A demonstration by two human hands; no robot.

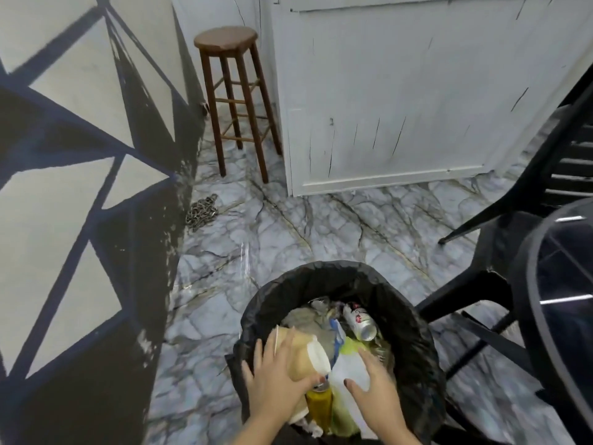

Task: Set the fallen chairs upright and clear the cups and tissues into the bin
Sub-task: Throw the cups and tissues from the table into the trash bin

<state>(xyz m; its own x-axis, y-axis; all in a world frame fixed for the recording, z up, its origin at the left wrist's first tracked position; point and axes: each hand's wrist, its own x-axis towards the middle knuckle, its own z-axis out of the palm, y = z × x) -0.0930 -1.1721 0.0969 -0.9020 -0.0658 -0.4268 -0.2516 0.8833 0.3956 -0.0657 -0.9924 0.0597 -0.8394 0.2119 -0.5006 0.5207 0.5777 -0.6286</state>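
Note:
A round bin (414, 319) lined with a black bag stands on the marble floor right below me, holding cans, wrappers and paper. My left hand (276, 383) lies over a tan paper cup (305, 351) with a white lid, held sideways above the bin's near rim. My right hand (373, 390) rests on a white tissue or paper (348, 370) over the bin, fingers spread; whether it grips the paper I cannot tell. A yellow can (319, 403) sits between my hands. A black chair (500, 226) stands at the right.
A tall wooden stool (239, 101) stands upright in the far corner beside a white cabinet (417, 91). A chain (200, 210) lies on the floor by the patterned wall (64, 187) on the left. A round dark glass table (558, 284) fills the right edge.

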